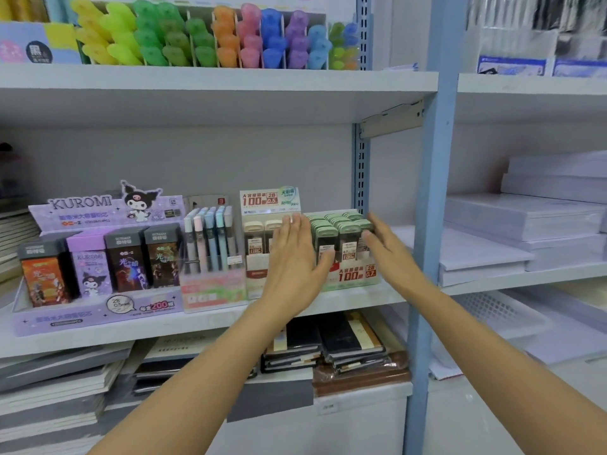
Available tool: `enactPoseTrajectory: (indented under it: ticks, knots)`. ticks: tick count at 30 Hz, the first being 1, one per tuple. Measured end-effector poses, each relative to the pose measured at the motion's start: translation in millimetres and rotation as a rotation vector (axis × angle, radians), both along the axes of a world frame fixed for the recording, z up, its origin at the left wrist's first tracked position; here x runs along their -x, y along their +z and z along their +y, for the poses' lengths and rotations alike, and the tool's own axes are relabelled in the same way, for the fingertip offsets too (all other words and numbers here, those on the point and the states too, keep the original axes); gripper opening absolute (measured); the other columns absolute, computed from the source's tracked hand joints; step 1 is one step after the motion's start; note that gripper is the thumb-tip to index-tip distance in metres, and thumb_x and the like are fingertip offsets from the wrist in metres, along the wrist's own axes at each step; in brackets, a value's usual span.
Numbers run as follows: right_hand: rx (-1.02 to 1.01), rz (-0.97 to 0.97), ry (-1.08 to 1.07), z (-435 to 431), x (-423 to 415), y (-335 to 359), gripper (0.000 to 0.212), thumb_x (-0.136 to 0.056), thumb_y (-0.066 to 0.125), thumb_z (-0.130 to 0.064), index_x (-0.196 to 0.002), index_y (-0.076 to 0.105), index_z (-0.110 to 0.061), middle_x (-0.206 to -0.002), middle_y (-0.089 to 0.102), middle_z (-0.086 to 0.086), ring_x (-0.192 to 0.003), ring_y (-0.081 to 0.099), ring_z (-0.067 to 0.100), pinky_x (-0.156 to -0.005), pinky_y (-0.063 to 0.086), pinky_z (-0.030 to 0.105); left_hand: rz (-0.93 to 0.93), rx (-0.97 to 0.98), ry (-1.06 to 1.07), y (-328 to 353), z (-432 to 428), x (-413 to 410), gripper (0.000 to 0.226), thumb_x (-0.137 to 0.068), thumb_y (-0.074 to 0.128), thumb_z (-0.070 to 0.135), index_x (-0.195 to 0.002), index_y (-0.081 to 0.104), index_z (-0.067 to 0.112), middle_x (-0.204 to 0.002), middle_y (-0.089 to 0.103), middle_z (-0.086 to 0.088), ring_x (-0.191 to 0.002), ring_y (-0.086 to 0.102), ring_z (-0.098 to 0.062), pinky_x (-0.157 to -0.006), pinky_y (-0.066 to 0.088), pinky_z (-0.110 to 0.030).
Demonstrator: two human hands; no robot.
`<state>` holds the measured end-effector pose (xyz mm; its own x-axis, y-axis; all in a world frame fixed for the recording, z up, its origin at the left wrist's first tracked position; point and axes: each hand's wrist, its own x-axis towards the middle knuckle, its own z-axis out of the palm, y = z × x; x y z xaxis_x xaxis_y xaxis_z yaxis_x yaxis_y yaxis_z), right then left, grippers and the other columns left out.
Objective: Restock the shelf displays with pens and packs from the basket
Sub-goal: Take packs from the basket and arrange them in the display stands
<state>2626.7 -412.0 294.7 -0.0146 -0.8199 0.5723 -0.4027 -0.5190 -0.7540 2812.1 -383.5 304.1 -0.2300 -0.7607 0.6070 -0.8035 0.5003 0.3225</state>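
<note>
The green box of refill packs stands on the middle shelf directly between the two hands, left hand at its left side, right hand at its right, both equally near, fingers straight and gripping nothing.

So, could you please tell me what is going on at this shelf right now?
A person has both hands on the green cardboard display box of green-capped lead cases. The left hand lies flat against its left side and the right hand is at its right side, as if to slide or square it up. The box stands at the right end of the white middle shelf, next to a cream display box, a pastel pen display and a purple Kuromi display. No basket is in view.
</note>
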Motion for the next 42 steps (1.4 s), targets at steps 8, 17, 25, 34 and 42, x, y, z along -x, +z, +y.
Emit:
enactPoseTrajectory:
  ticks: [8,17,25,34,42]
  knots:
    - [0.213,0.074,-0.031,3.5,8.2,-3.6,0.046,-0.099,0.050,-0.028,-0.143,0.036,-0.031,-0.140,0.039,-0.016,-0.130,0.038,0.003,-0.100,0.033,0.010,0.001,0.082,0.048,-10.0,-14.8,10.3,0.066,-0.103,0.036,0.039,-0.155,0.006,0.013,-0.163,0.011,-0.004,-0.150,0.004,-0.017,-0.122,-0.001,-0.035]
    - [0.354,0.373,-0.124,-2.8,1.9,28.5,0.025,-0.087,0.069,-0.015,-0.111,0.064,-0.013,-0.105,0.054,-0.005,-0.089,0.052,-0.002,-0.081,0.040,0.004,-0.118,0.244,-0.013,-4.5,-11.9,8.1,0.054,-0.102,0.042,0.023,-0.153,0.024,0.017,-0.161,0.020,0.001,-0.149,0.014,-0.015,-0.122,0.013,-0.036]
    - [0.213,0.302,-0.093,-15.6,2.2,48.3,0.019,-0.086,0.069,-0.014,-0.104,0.065,-0.020,-0.095,0.064,-0.012,-0.084,0.060,0.003,-0.071,0.048,0.012,-0.138,0.269,0.005,5.1,-17.2,2.3,0.052,-0.099,0.050,0.019,-0.148,0.035,0.018,-0.150,0.042,0.000,-0.139,0.034,-0.017,-0.115,0.025,-0.034]
    - [0.328,0.001,0.062,-2.7,21.3,60.0,0.023,-0.093,0.058,-0.005,-0.104,0.051,-0.023,-0.100,0.065,-0.003,-0.092,0.065,0.009,-0.076,0.055,0.022,-0.006,0.233,-0.013,10.2,-19.1,-0.2,0.045,-0.096,0.058,0.019,-0.140,0.049,0.024,-0.138,0.057,0.003,-0.129,0.047,-0.016,-0.109,0.036,-0.036]
    - [0.384,0.103,0.011,2.3,29.1,63.5,0.021,-0.095,0.054,-0.005,-0.107,0.048,-0.020,-0.098,0.061,-0.008,-0.094,0.063,0.013,-0.077,0.054,0.023,-0.140,0.278,-0.002,10.0,-20.9,3.2,0.055,-0.098,0.052,0.023,-0.150,0.033,0.029,-0.143,0.049,0.001,-0.132,0.040,-0.018,-0.110,0.034,-0.038]
